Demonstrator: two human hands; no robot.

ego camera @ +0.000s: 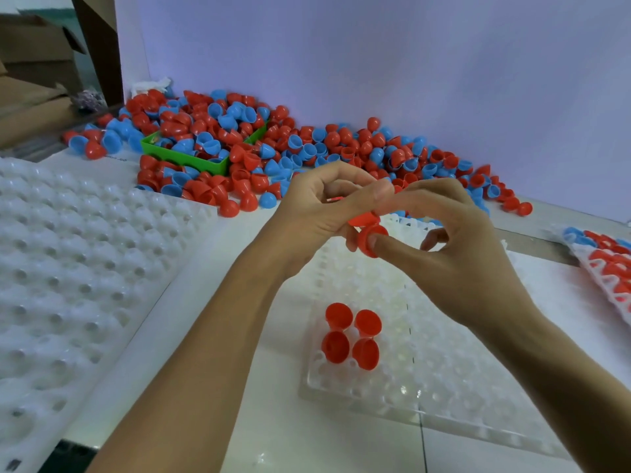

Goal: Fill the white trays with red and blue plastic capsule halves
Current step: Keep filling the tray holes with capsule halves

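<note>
Pinching glossy red domed halves (pixel 367 230), seemingly nested.

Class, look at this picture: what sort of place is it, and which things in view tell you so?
Probably a small factory or packing workbench. A big loose pile of red and blue capsule halves lies against the wall, moulded white trays wait for filling, and cardboard boxes stand behind.

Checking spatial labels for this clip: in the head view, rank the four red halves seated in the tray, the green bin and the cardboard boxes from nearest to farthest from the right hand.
1. Four red halves: just below the right hand, in the tray.
2. Green bin: up left, in the capsule pile.
3. Cardboard boxes: far top-left corner.
</note>
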